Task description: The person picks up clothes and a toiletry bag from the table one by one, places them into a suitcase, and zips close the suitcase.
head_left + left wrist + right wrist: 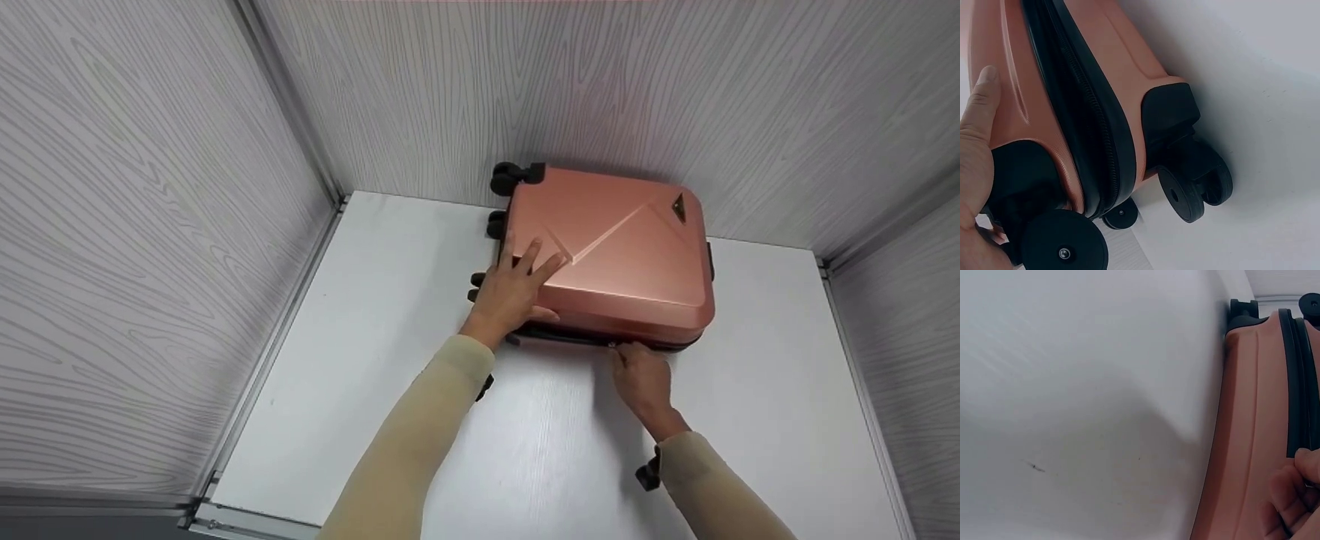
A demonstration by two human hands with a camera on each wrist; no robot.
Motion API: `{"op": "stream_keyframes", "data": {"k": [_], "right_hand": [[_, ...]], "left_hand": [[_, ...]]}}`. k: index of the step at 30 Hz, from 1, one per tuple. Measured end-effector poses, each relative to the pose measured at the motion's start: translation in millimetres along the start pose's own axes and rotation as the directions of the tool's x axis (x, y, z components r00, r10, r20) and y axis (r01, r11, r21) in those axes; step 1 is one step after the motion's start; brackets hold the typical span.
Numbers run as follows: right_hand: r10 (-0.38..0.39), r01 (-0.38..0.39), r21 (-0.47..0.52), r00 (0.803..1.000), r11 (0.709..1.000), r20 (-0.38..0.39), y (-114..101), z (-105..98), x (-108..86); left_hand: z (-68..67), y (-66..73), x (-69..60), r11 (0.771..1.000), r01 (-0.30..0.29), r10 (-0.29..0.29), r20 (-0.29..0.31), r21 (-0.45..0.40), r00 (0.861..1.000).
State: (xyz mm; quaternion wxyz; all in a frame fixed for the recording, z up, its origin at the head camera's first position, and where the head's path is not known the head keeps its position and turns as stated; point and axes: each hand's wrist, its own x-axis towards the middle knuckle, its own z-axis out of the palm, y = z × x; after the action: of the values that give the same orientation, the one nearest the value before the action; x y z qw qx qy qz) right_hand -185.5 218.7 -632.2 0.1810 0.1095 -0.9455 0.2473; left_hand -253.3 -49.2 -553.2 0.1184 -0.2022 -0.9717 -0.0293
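Note:
A rose-gold hard-shell suitcase (pixel 615 247) lies flat with its wheels to the left and a small dark badge on its top shell. My left hand (pixel 510 296) rests on the wheel-end front corner, fingers spread over the top and thumb along the side. In the left wrist view, the thumb lies on the shell above a black wheel (pixel 1064 247). At the front side, my right hand (pixel 643 379) pinches at the black zipper (pixel 570 337) with curled fingers. Its thumb meets the zipper track (pixel 1297 394) in the right wrist view; the fingers mostly hide the zipper pull.
The suitcase lies on a white board (pixel 390 300) close to a wood-grain back panel (pixel 480 97). More wood-grain panels (pixel 135 225) rise at the left and right, with metal framing along the edges. Dark camera mounts (pixel 649 474) hang at the wrists.

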Motion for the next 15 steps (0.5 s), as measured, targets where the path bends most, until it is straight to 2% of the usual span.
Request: {"op": "stream_keyframes", "data": {"k": [6, 12, 15], "right_hand": [[0.021, -0.022, 0.034, 0.999, 0.999, 0.035, -4.2, 2.7, 0.8], [0.032, -0.037, 0.032, 0.990, 0.999, 0.137, -5.6, -3.7, 3.1], [0.065, -0.066, 0.000, 0.985, 0.998, 0.158, -5.8, -9.8, 4.6]], "left_hand": [[1.4, 0.4, 1.1, 0.999, -0.013, 0.014, -0.029, 0.049, 0.999], [-0.3, -1.5, 1.2, 1.000, -0.015, 0.015, -0.002, 0.018, 1.000], [-1.6, -3.0, 0.6, 0.999, -0.025, 0.025, -0.001, 0.029, 1.000]]}}
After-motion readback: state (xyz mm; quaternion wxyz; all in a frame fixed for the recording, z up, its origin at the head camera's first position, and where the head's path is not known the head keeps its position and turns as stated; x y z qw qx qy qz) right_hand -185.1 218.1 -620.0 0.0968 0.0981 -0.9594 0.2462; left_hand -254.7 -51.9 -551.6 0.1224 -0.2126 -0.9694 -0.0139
